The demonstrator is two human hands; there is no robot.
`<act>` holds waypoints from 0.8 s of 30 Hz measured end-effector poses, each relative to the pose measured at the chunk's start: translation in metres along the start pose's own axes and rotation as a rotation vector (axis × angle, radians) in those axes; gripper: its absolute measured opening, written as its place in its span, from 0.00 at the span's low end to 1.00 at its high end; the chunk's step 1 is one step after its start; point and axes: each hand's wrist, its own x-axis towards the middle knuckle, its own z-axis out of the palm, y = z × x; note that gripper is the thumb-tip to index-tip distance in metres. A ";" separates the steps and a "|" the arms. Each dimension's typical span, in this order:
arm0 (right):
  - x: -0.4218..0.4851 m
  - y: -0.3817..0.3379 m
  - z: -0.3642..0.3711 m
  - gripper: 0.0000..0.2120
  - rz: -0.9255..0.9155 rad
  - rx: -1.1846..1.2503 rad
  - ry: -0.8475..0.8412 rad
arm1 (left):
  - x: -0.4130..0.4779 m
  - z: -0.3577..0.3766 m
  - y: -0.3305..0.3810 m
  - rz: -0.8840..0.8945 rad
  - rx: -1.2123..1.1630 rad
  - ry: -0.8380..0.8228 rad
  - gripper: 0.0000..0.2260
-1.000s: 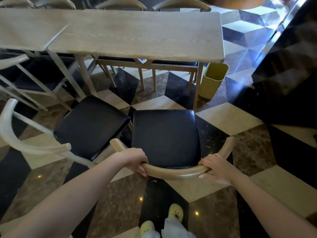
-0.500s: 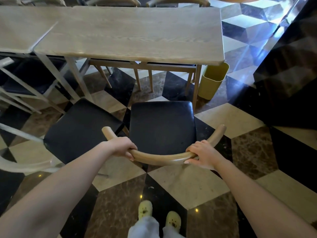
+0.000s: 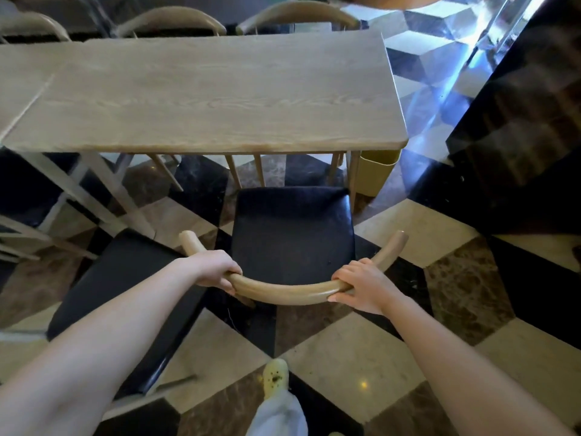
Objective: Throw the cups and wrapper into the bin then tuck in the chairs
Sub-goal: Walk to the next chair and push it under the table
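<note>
Wooden curved backrest of a black-seated chair [image 3: 290, 240] is clenched by both hands; left hand [image 3: 217, 272] grips its left part, right hand [image 3: 361, 286] its right; the seat's front edge sits under the table [image 3: 204, 96] near edge; a yellow bin [image 3: 375, 174] stands beneath the table's right corner.

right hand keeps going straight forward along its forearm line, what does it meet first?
The right hand would first meet the black padded seat of the curved-back wooden chair it grips; past that, probably the light wooden table's edge. Depth unclear.
</note>
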 end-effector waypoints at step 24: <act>0.146 0.018 -0.050 0.20 0.102 0.013 0.027 | 0.084 -0.120 -0.111 0.020 0.123 -0.029 0.20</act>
